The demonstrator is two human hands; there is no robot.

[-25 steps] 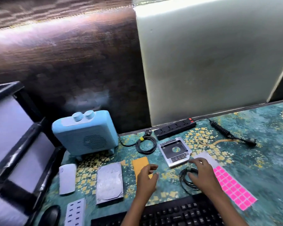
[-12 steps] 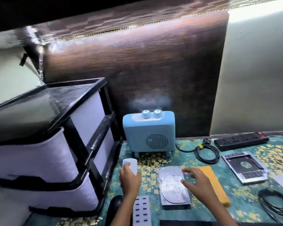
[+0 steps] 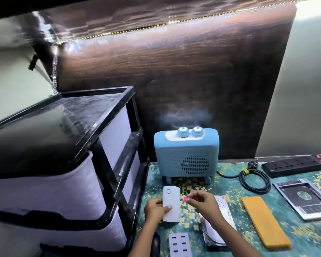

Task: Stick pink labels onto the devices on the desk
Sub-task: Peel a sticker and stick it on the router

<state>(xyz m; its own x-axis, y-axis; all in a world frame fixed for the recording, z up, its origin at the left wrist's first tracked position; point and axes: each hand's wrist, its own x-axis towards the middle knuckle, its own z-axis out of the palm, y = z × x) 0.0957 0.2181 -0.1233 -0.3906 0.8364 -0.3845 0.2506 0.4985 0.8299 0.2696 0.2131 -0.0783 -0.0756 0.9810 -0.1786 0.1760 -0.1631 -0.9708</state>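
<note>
My left hand [image 3: 156, 208] grips a white rounded device [image 3: 171, 199] with a small ring-shaped button, lifted off the desk with its front facing me. My right hand [image 3: 204, 203] pinches a small pink label [image 3: 185, 199] between thumb and fingertip, just to the right of the white device and not touching it. A silver hard drive [image 3: 219, 225] lies under my right wrist, partly hidden. The label sheet is out of view.
A blue heater [image 3: 186, 154] stands at the back of the patterned desk. A black-framed drawer unit [image 3: 67, 164] fills the left. A coiled cable [image 3: 254, 179], power strip [image 3: 293, 166], drive caddy [image 3: 302, 199], orange pad [image 3: 263, 221] and white multi-port hub [image 3: 180, 245] lie around.
My view swung left. My left hand picked up the white device from the desk. My right hand left the hard drive and now holds a pink label beside the device.
</note>
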